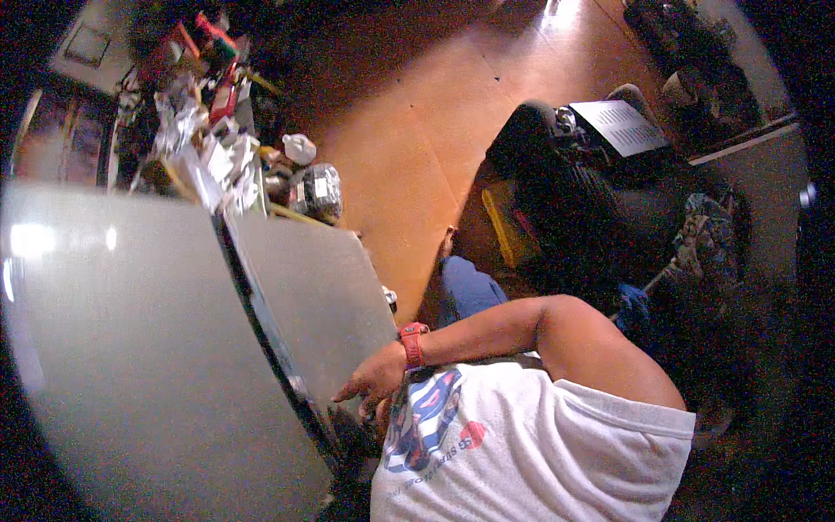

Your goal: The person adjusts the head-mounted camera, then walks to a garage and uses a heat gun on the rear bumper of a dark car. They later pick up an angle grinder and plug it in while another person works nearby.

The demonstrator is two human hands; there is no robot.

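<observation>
My right hand (376, 381) reaches across in front of my white printed shirt (531, 444), with a red watch (412, 345) on its wrist. Its index finger points out toward the dark seam (261, 331) between two smooth grey panels. The other fingers bend below it, partly in shadow, and nothing shows in them. The wider panel (148, 348) lies to the left, and the narrower one (313, 287) is just beyond the hand. Whether the fingertip touches the panel's edge is not plain. My left hand is out of sight.
Crumpled papers and bags (217, 157) pile up beyond the panels, beside a dark shiny bundle (317, 191). Orange-brown floor (409, 130) stretches ahead. At the right is a dark heap with a printed white sheet (619, 126) and a yellow item (498, 224). My blue trouser leg (470, 287) shows below.
</observation>
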